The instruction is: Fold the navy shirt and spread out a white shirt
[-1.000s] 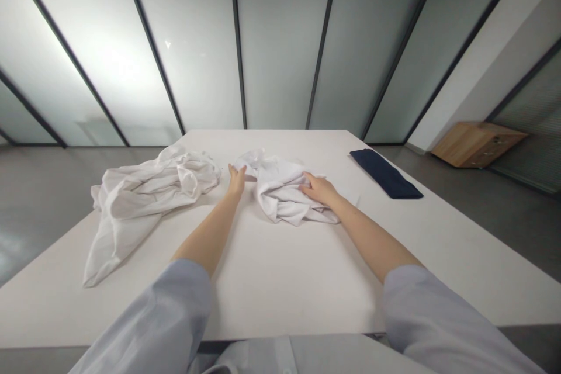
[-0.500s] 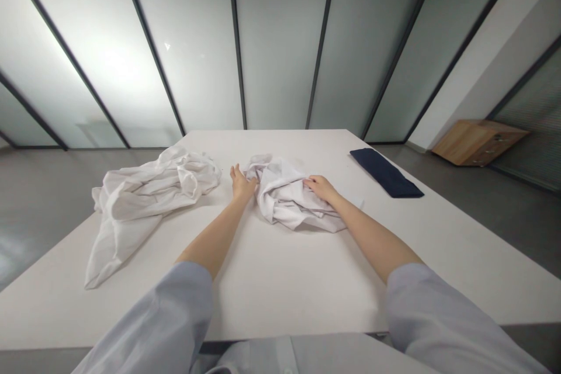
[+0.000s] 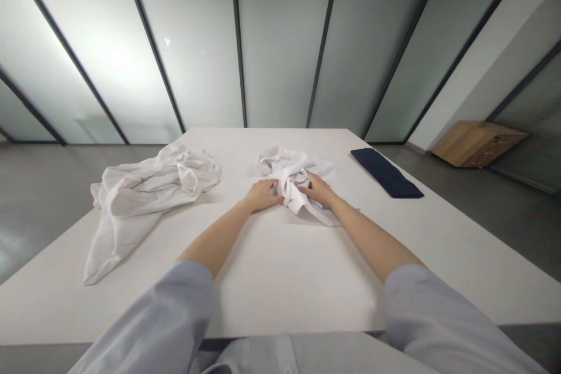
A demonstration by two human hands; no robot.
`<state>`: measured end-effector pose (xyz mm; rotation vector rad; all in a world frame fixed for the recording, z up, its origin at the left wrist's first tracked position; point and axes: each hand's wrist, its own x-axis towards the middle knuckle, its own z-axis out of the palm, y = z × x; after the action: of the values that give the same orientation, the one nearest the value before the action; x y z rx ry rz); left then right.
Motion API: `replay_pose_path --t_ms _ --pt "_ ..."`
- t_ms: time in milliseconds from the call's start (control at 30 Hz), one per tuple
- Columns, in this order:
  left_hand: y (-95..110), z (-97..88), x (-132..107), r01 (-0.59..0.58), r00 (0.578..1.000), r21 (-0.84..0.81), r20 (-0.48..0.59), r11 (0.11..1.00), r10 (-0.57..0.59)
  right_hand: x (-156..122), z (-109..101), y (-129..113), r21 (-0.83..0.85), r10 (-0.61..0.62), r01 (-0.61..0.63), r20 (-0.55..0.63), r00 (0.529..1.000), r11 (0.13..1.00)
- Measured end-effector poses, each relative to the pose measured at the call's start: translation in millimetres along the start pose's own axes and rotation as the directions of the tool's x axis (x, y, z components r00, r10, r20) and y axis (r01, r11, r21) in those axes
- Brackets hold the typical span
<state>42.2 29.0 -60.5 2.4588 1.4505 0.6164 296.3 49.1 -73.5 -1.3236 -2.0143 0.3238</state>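
A crumpled white cloth [image 3: 294, 173] lies bunched at the middle of the white table [image 3: 280, 269]. My left hand [image 3: 262, 194] grips its near left edge, fingers curled into the fabric. My right hand [image 3: 318, 189] presses and grasps the cloth's right side, fingers bent over the folds. The two hands sit close together, with a twisted wad of the cloth between them.
A larger rumpled white garment [image 3: 140, 196] sprawls over the table's left side. A folded dark navy cloth [image 3: 385, 172] lies at the far right. Frosted glass panels stand behind the table, and a wooden cabinet [image 3: 477, 143] sits on the floor at right.
My left hand moved right and closed on the cloth's edge. The cloth was gathered inward into a tighter bunch, shifted slightly right and away.
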Motion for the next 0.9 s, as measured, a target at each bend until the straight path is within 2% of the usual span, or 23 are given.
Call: replay_pose_path --t_ms 100,200,267,367,467,533,633,700,767,800,833,900 --pt "6 0.2 -2 0.041 0.999 -0.008 -0.018 0.999 -0.041 -3 4 -14 -0.034 -0.014 0.018 0.088 0.996 0.999" --pt "5 -1.0 0 0.063 0.998 -0.051 0.023 0.997 -0.062 -3 0 -25 0.006 0.052 -0.053 0.124 0.991 0.999" --pt "2 -2.3 2 0.092 0.996 -0.096 0.005 0.991 -0.092 -1 -5 -32 -0.018 0.109 -0.107 0.127 0.986 0.994" --pt "-3 -5.3 8 0.148 0.974 -0.271 -0.129 0.951 -0.188 1 -14 -41 -0.137 0.137 -0.120 0.125 0.983 0.983" --pt "-1 -9.9 13 0.097 0.930 -0.517 -0.256 0.851 -0.262 3 -17 -50 -0.196 0.123 -0.083 0.200 0.972 0.977" --pt "6 -12.5 15 0.009 0.944 -0.647 -0.246 0.762 -0.220 3 -14 -56 -0.147 0.096 -0.059 0.263 0.960 0.987" --pt "20 -11.7 16 -0.068 0.994 -0.777 -0.110 0.626 -0.028 5 -8 -59 0.077 0.018 -0.046 0.324 0.946 0.996" --pt "28 -7.2 14 -0.075 0.997 -0.813 -0.063 0.577 0.041 8 -5 -54 0.257 0.002 -0.076 0.276 0.961 0.964" --pt "30 -1.1 11 -0.091 0.994 -0.790 -0.110 0.607 0.005 12 -6 -43 0.382 0.114 -0.154 0.124 0.986 0.912" --pt "29 2.0 9 -0.098 0.989 -0.749 -0.145 0.656 -0.019 15 -9 -35 0.430 0.210 -0.203 0.031 0.977 0.880" --pt "27 4.7 7 -0.098 0.986 -0.689 -0.166 0.718 -0.024 17 -11 -27 0.477 0.311 -0.250 -0.053 0.949 0.843" --pt "21 9.0 3 -0.087 0.992 -0.522 -0.127 0.848 0.024 20 -19 -8 0.556 0.449 -0.294 -0.163 0.878 0.777"
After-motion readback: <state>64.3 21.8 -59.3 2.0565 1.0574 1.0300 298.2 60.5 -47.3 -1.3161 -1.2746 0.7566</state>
